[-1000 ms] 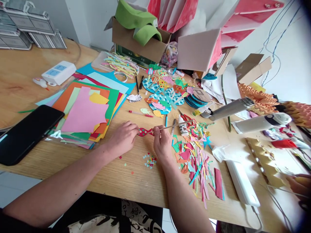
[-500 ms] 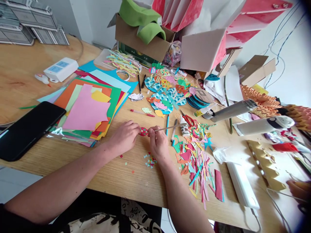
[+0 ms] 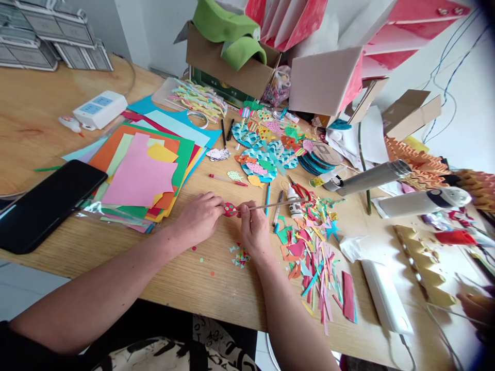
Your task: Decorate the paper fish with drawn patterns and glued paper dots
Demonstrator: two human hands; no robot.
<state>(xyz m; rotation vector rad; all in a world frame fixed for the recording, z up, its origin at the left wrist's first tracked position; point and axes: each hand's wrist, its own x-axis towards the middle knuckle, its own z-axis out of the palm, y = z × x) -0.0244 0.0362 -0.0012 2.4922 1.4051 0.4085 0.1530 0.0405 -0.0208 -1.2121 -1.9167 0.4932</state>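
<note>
My left hand is closed on the left end of a small red paper fish with pale and green dots. In my right hand a thin stick is pinched, its left tip at the fish's right end and its long end pointing right. Whether the tip presses on the paper is too small to tell. Just below my hands lie a little heap of tiny coloured paper bits and a few loose paper dots. A white glue bottle stands right of my right hand, behind the stick.
Stacked coloured paper and a black phone lie left. Paper scraps and red-handled scissors are right. Paper fish on blue wavy discs lie beyond my hands. At the right edge is another person's blurred hand.
The view has shifted slightly. The stick in my right hand lies a little more level, its far end further right. Both hands keep nearly the same place at the fish.
</note>
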